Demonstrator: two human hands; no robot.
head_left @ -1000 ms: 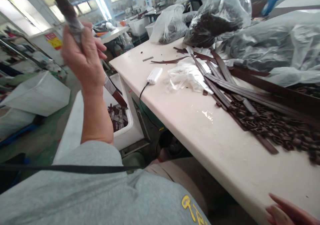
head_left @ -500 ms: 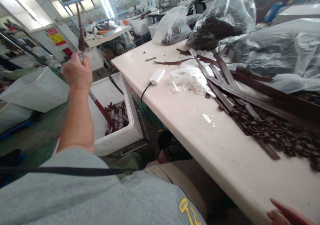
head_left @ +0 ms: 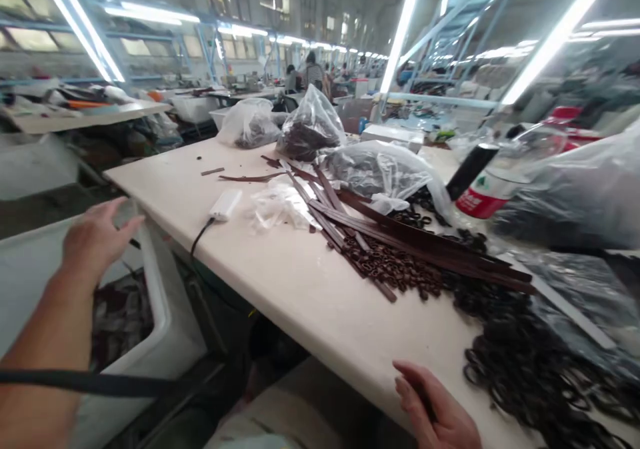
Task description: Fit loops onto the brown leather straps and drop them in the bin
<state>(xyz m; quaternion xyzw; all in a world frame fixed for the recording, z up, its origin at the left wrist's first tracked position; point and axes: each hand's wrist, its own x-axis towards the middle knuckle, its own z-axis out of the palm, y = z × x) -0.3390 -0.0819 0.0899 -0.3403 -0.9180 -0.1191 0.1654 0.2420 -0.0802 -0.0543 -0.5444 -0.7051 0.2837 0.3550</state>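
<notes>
My left hand (head_left: 97, 239) is open, its fingers and thumb spread, above a white plastic bin (head_left: 161, 302) beside the table. Brown strap pieces with pale wraps (head_left: 123, 319) lie in that bin, slightly blurred. At the table's front edge my right hand (head_left: 437, 406) rests low, open, thumb and fingers apart, with nothing visible in it. Beyond it on the table are long flat brown straps (head_left: 380, 232) and a heap of small brown loops (head_left: 405, 272). A larger pile of black loops (head_left: 525, 362) spreads to the right.
A white power bank (head_left: 226, 205) with a black cable sits near the left edge of the table (head_left: 280, 269). Crumpled clear plastic (head_left: 283, 202) lies beside it. Filled plastic bags (head_left: 310, 129) stand at the back. A red-and-white cup (head_left: 483, 196) is at the right.
My left hand has let go of the brown strap it held raised and has come down, fingers now spread. The view has swung right. My right hand shows more fully at the table edge.
</notes>
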